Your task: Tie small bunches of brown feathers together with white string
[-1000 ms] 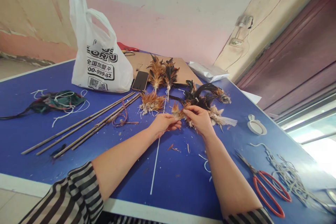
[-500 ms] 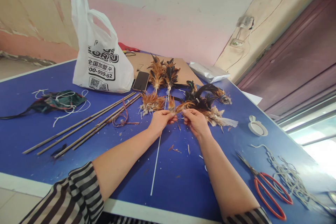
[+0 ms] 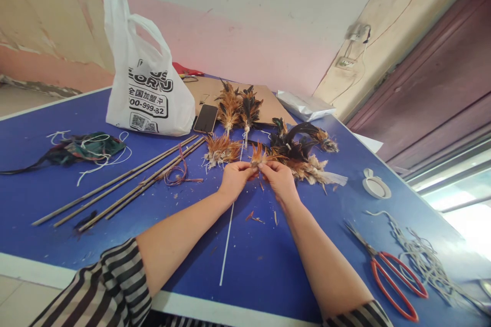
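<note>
Over the middle of the blue table, my left hand [image 3: 236, 180] and my right hand [image 3: 279, 179] meet, fingers closed in a pinch. Between them is a small tuft of orange-brown feathers [image 3: 259, 154], tips pointing up and base hidden by my fingertips. Both hands grip this tuft. Left of it lies a pile of orange feathers [image 3: 222, 150] with pale quills. Just beyond my right hand are black feathers [image 3: 295, 143] and fluffy beige feathers [image 3: 312, 169]. Two bound feather bunches, one brown [image 3: 229, 104] and one dark [image 3: 250, 107], lie farther back.
Thin sticks [image 3: 134, 176] and a dark green bundle with white string [image 3: 92, 147] lie left. Behind stand a white plastic bag [image 3: 149, 82] and a phone [image 3: 206, 118] beside cardboard [image 3: 264, 93]. Red-handled scissors [image 3: 383, 260], grey string [image 3: 425, 260] and a tape roll [image 3: 376, 186] lie right.
My right hand has moved left, bringing its feathers against those in my left hand. The two hands now touch or nearly touch, and the feathers form one tuft.
</note>
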The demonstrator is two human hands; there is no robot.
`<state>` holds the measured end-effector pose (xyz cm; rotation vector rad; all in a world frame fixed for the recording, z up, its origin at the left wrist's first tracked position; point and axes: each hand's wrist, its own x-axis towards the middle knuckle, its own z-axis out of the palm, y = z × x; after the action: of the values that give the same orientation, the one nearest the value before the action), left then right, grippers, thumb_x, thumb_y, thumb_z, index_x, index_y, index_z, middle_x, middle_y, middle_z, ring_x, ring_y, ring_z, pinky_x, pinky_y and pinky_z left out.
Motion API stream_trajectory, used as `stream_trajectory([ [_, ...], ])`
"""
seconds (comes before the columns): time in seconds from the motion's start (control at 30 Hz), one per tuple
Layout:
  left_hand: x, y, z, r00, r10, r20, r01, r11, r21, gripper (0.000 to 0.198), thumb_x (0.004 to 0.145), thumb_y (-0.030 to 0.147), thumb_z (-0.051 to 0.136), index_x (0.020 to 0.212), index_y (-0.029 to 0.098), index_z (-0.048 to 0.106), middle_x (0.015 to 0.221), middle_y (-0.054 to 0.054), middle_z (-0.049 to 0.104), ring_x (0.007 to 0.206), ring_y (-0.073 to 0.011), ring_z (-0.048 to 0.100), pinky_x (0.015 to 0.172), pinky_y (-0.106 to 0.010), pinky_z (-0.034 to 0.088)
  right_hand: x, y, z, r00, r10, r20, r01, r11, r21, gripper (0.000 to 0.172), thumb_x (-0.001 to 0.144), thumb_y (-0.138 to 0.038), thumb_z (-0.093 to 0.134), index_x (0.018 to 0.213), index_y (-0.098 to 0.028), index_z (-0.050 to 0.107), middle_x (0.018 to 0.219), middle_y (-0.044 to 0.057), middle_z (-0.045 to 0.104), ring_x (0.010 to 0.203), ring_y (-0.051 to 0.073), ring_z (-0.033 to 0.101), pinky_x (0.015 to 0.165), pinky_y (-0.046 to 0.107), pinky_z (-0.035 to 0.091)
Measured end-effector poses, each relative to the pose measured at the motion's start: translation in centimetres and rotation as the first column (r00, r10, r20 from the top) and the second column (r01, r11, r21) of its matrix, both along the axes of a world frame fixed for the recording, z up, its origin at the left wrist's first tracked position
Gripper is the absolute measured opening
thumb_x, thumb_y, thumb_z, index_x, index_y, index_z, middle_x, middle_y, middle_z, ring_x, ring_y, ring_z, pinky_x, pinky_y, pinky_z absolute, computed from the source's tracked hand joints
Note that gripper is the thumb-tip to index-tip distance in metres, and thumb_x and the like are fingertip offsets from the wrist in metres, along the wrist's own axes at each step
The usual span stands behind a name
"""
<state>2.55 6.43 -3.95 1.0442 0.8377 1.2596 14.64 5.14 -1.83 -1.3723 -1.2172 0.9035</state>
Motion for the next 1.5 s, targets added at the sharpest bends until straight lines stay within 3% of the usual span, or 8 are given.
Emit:
stream_trajectory([
  [0.23,-0.2,0.1,0.2,0.972,-0.131,0.193,0.165,0.971,-0.171,0.020,0.058,0.020,0.071,0.072,0.008,0.066,0.068,-0.008,0.066,0.062,-0.0112,0.060,0.057,-0.020,0.046,0.3,0.1,0.1,0.995,0.039,-0.093,-0.041,0.999,-0.021,0.018,0.060,-0.031,0.064,0.063,-0.015,0.058,0.054,-0.002,0.056,0.047,0.008,0.046,0.050,0.022,0.035],
  [0.47,-0.4,0.2,0.4,0.921,-0.216,0.323,0.321,0.891,-0.320,0.010,0.066,0.009,0.064,0.076,0.007,0.064,0.066,-0.007,0.064,0.058,-0.0093,0.061,0.052,-0.015,0.048,1.5,0.1,0.0,0.986,0.133,0.099,-0.136,0.990,0.028,0.020,0.063,-0.035,0.061,0.068,-0.015,0.061,0.062,-0.001,0.059,0.055,0.010,0.049,0.055,0.023,0.037],
  [0.63,-0.4,0.1,0.4,0.924,-0.233,0.302,0.341,0.858,-0.383,0.009,0.065,0.008,0.065,0.074,0.007,0.063,0.064,-0.008,0.064,0.056,-0.0099,0.061,0.051,-0.016,0.048,1.9,0.0,0.4,0.969,0.172,0.175,-0.179,0.984,0.022,0.020,0.063,-0.034,0.060,0.070,-0.015,0.062,0.065,-0.001,0.059,0.058,0.010,0.048,0.058,0.023,0.037],
  [0.87,-0.3,0.2,0.1,0.969,-0.172,0.177,0.212,0.947,-0.242,0.016,0.060,0.016,0.070,0.072,0.007,0.064,0.063,-0.007,0.064,0.057,-0.0098,0.060,0.053,-0.018,0.046,1.8,-0.1,0.8,0.975,0.218,0.036,-0.214,0.973,-0.084,0.024,0.059,-0.036,0.064,0.071,-0.015,0.061,0.057,-0.003,0.054,0.048,0.008,0.041,0.049,0.022,0.030],
  [1.0,-0.3,0.1,0.1,0.982,-0.166,0.085,0.179,0.967,-0.180,0.020,0.057,0.022,0.072,0.071,0.009,0.065,0.062,-0.005,0.064,0.058,-0.0106,0.060,0.055,-0.019,0.045,1.6,-0.1,0.7,0.982,0.180,0.062,-0.175,0.981,-0.079,0.022,0.060,-0.036,0.064,0.061,-0.015,0.059,0.049,-0.005,0.049,0.045,0.007,0.039,0.046,0.022,0.028],
  [1.1,-0.3,0.0,0.1,0.976,-0.203,0.074,0.214,0.960,-0.183,0.022,0.056,0.024,0.072,0.070,0.009,0.065,0.065,-0.006,0.064,0.058,-0.0106,0.060,0.056,-0.020,0.046,1.6,-0.2,0.8,0.986,0.151,0.071,-0.148,0.988,-0.046,0.021,0.060,-0.034,0.065,0.060,-0.014,0.059,0.049,-0.004,0.050,0.046,0.007,0.039,0.047,0.022,0.029],
  [1.37,-0.5,-0.1,0.0,0.912,-0.396,0.107,0.410,0.883,-0.230,0.025,0.058,0.026,0.072,0.074,0.008,0.065,0.069,-0.008,0.064,0.059,-0.0104,0.060,0.057,-0.020,0.047,2.9,-0.3,1.4,0.951,0.306,0.038,-0.300,0.947,-0.112,0.020,0.059,-0.033,0.066,0.066,-0.014,0.064,0.053,-0.003,0.054,0.046,0.007,0.040,0.048,0.022,0.030],
  [1.5,-0.6,-0.1,0.0,0.921,-0.387,0.050,0.388,0.896,-0.218,0.025,0.058,0.027,0.071,0.073,0.009,0.065,0.067,-0.008,0.064,0.058,-0.0105,0.060,0.057,-0.020,0.046,3.0,-0.4,1.4,0.943,0.328,0.058,-0.319,0.940,-0.120,0.021,0.060,-0.033,0.066,0.069,-0.014,0.064,0.057,-0.003,0.057,0.046,0.007,0.041,0.047,0.022,0.030],
])
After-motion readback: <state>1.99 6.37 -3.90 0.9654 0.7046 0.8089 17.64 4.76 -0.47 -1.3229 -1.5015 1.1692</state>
